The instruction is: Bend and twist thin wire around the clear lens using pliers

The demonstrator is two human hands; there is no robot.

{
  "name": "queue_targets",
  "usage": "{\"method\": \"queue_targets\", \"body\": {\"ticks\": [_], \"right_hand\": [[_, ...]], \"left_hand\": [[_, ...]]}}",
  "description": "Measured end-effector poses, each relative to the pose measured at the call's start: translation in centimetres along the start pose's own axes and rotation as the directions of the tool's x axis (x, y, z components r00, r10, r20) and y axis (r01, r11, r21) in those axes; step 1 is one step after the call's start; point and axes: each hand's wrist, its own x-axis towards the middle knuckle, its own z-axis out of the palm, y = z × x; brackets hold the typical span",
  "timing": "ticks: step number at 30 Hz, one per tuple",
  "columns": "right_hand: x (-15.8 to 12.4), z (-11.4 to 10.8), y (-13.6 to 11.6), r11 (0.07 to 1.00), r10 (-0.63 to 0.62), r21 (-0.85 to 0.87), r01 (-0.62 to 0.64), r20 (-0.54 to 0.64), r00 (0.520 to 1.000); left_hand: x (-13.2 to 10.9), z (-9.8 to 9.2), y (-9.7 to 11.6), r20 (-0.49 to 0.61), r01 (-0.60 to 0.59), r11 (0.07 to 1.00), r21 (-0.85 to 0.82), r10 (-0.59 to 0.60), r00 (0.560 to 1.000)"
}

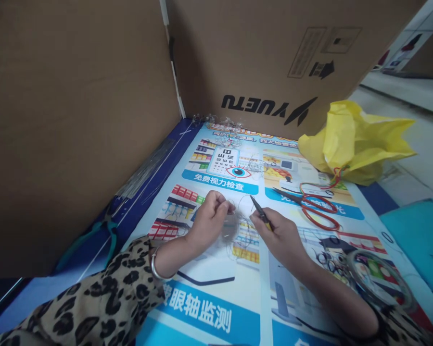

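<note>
My left hand (211, 216) is closed in a pinch around thin wire (230, 201), a fine loop of which shows at the fingertips. My right hand (283, 238), just to the right, grips a slim dark-tipped tool (261, 212) with a bit of yellow at its handle; its exact kind does not show. The tool points up and left, beside a curved strand of wire between the two hands. More fine, tangled wire (242, 238) hangs or lies beneath the hands, over the printed poster sheet (216, 262).
Red-handled scissors (319, 211) lie right of my hands, near a crumpled yellow bag (346, 142). Wire coils (378, 278) rest at right. Teal-handled pliers (110, 226) and straight wires (146, 175) lie left. Cardboard walls (238, 57) enclose the back and left; wire pieces (256, 164) lie farther back.
</note>
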Motion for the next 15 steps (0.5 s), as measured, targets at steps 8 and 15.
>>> {"method": "queue_targets", "body": {"ticks": [8, 15], "right_hand": [[-0.22, 0.19, -0.54, 0.997, 0.053, 0.046, -0.058, 0.092, 0.994], [-0.31, 0.44, -0.87, 0.998, 0.04, 0.047, -0.045, 0.114, 0.993]], "left_hand": [[-0.28, 0.26, 0.56, -0.045, 0.008, 0.998, -0.061, -0.011, 0.999], [-0.35, 0.51, 0.73, -0.026, 0.016, 0.994, -0.108, -0.019, 0.999]]}}
